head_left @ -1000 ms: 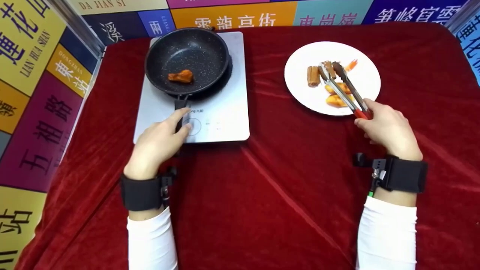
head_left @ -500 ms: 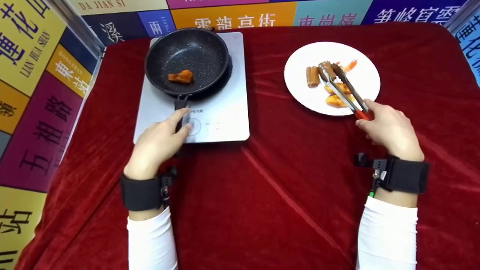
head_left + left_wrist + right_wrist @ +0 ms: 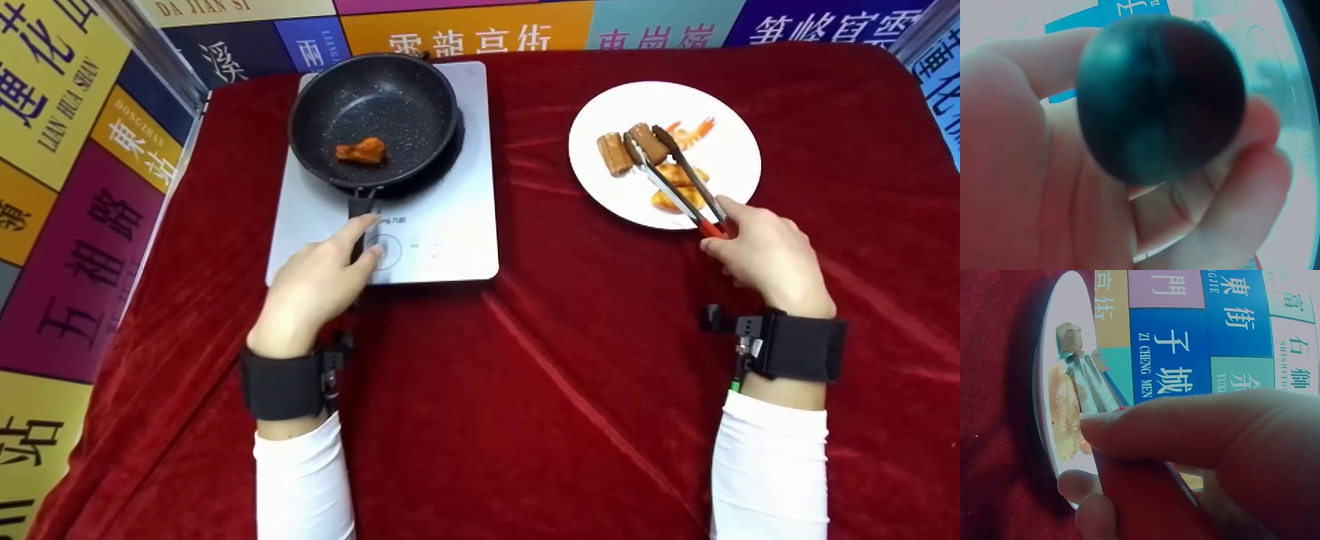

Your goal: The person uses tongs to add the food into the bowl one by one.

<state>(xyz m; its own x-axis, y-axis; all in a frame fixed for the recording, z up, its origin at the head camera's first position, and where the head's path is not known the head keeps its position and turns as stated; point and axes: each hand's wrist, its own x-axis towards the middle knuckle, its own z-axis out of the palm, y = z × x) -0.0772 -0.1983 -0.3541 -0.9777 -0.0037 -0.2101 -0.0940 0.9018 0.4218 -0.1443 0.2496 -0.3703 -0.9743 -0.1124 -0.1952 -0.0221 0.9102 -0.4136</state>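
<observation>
My left hand (image 3: pixel 319 281) grips the black handle (image 3: pixel 1162 101) of a speckled frying pan (image 3: pixel 382 97), which sits on a white induction cooker (image 3: pixel 450 225). A browned chicken drumstick (image 3: pixel 361 151) lies in the pan. On the right, my right hand (image 3: pixel 772 255) holds red-handled tongs (image 3: pixel 679 184) over a white plate (image 3: pixel 600 191). The tongs' dark tips stand on either side of a brown sausage-like piece (image 3: pixel 647 142); whether they squeeze it I cannot tell. A similar brown piece (image 3: pixel 615 154) lies to its left. Yellow dumpling-like pieces (image 3: pixel 675 198) and an orange-white shrimp (image 3: pixel 694 133) share the plate.
A dark red velvet cloth (image 3: pixel 525 375) covers the table under the cooker and plate. Panels with large Chinese characters (image 3: pixel 472 34) stand along the back and left edges. Each wrist carries a black strap (image 3: pixel 806 349) with a small camera.
My right hand and the tongs have shifted slightly left. Both brown pieces moved left on the plate, uncovering more of the shrimp. The left hand and pan stay put.
</observation>
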